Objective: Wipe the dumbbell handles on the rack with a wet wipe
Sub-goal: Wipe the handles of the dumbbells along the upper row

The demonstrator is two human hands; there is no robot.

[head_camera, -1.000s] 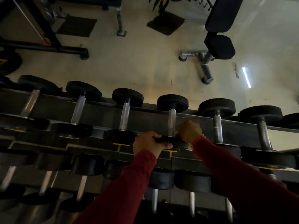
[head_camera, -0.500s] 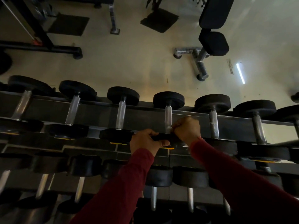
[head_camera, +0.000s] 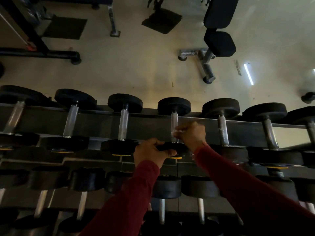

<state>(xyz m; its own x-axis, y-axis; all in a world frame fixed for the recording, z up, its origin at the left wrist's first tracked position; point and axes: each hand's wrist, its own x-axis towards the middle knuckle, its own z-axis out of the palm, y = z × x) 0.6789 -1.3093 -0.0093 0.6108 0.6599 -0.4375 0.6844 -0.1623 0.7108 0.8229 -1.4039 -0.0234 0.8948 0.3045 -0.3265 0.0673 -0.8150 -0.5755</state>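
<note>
Several black dumbbells with silver handles lie side by side on the top tier of a dark rack point(head_camera: 144, 126). My left hand point(head_camera: 150, 151) grips the near black head of the middle dumbbell point(head_camera: 173, 106). My right hand point(head_camera: 192, 133) is closed around the lower part of that dumbbell's silver handle point(head_camera: 174, 120), with a bit of white wet wipe point(head_camera: 177, 132) showing at the fingers. Both arms wear dark red sleeves.
More dumbbells fill the lower tiers point(head_camera: 167, 186) under my arms. Beyond the rack is pale floor with a padded bench point(head_camera: 219, 41) at the upper right, a black machine frame point(head_camera: 42, 53) at the upper left and a dark mat point(head_camera: 162, 20).
My right hand has slid up along the handle from near the dumbbell's lower head. My left hand has stayed on that head. The camera has shifted slightly.
</note>
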